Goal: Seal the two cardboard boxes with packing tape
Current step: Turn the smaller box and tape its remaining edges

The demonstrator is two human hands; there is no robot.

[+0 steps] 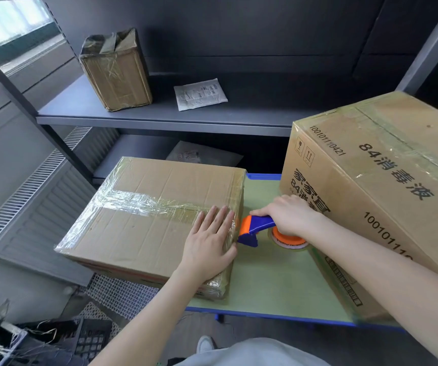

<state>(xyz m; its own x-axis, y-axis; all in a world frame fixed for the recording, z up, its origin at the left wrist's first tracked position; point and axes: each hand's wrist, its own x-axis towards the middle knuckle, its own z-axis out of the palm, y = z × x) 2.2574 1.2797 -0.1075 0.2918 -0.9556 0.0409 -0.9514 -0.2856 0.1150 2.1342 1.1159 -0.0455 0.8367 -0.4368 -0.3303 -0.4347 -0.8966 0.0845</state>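
Note:
A flat cardboard box [144,228] lies on the left of a small green table [273,281], with clear tape across its top seam. My left hand [210,241] presses flat on the box's right top edge, fingers straight. My right hand [291,217] grips the blue and orange tape dispenser [255,229], whose front end meets the box's right side. The tape roll [289,240] sits under my right wrist. A larger printed cardboard box [387,186] stands on the table's right, taped along its top.
A dark metal shelf [160,117] runs behind the table, holding a small taped carton [117,72] and a white packet [199,93]. A grey pouch [199,155] lies on the lower shelf. Black crates [54,342] and a white mesh [117,294] sit on the floor at the lower left.

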